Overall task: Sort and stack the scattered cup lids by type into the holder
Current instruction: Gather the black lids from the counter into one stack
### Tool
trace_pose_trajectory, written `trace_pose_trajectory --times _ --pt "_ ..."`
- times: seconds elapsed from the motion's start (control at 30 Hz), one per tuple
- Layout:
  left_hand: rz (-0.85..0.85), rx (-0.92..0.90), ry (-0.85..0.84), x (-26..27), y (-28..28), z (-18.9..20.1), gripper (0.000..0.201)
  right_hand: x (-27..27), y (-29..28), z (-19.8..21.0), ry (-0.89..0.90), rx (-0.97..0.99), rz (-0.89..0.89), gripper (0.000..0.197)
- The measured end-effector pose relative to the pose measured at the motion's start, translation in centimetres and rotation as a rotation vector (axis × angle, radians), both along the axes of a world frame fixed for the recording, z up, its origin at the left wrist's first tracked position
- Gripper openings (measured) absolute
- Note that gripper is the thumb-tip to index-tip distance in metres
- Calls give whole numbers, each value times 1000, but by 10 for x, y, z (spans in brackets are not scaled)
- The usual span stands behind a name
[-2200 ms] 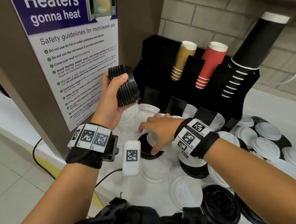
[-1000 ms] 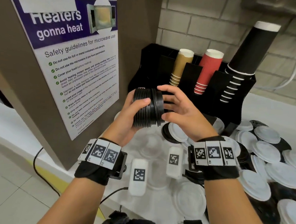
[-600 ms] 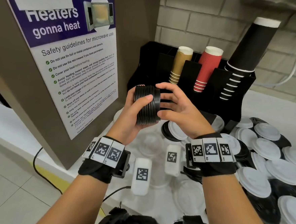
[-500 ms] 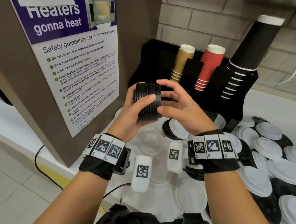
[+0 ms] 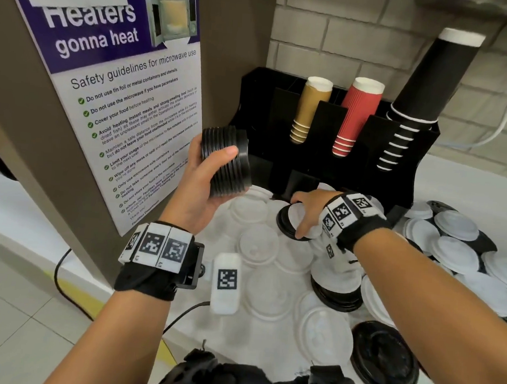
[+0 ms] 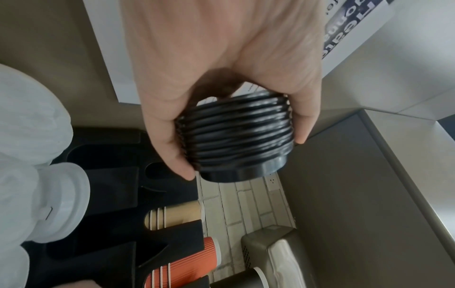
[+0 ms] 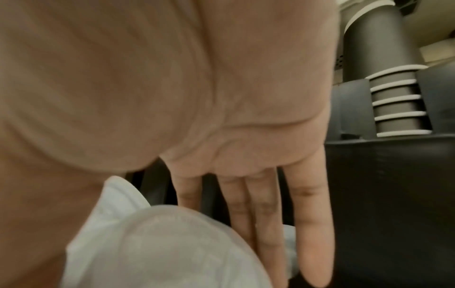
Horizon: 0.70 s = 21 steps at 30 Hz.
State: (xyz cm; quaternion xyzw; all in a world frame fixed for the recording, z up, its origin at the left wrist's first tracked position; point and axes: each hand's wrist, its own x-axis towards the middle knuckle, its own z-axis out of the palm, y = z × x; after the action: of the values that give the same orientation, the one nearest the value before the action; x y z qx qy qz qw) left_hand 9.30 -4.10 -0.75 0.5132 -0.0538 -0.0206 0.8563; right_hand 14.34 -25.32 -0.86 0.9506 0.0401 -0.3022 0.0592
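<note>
My left hand [image 5: 214, 171] grips a stack of black lids [image 5: 226, 161] on its side, held in the air left of the black holder [image 5: 258, 108]. In the left wrist view the thumb and fingers [image 6: 172, 148] wrap the ribbed stack of black lids [image 6: 236, 140]. My right hand [image 5: 305, 209] is low over the counter, fingers straight [image 7: 305, 214], lying on a white lid [image 5: 297, 217] that sits on a black lid [image 5: 284, 227] just in front of the holder. A white lid [image 7: 160, 249] shows under the palm.
The holder carries gold cups [image 5: 309, 108], red cups [image 5: 356, 115] and a tall black cup stack [image 5: 428, 84]. Several white lids [image 5: 453, 235] pile at the right, clear lids [image 5: 260, 243] in the middle, a black lid [image 5: 384, 357] in front. A poster panel [image 5: 127, 93] stands at the left.
My right hand has let go of the black stack and dropped to the lids on the counter. The left hand now holds the stack alone, shifted a little left.
</note>
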Motion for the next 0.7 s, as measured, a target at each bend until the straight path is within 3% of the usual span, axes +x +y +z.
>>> trace_pose_trajectory --times 0.13,0.33,0.5,0.7 --pt "19 -10 4 1 1 -2 85 5 5 11 -42 40 47 81" --pt "27 10 -13 3 -3 1 71 12 25 35 -163 302 157 106" --pt "-3 -19 22 6 -6 0 86 12 22 19 -49 -51 140 85" --pt "-19 -10 22 6 -13 0 85 11 8 -6 -61 -68 125 84"
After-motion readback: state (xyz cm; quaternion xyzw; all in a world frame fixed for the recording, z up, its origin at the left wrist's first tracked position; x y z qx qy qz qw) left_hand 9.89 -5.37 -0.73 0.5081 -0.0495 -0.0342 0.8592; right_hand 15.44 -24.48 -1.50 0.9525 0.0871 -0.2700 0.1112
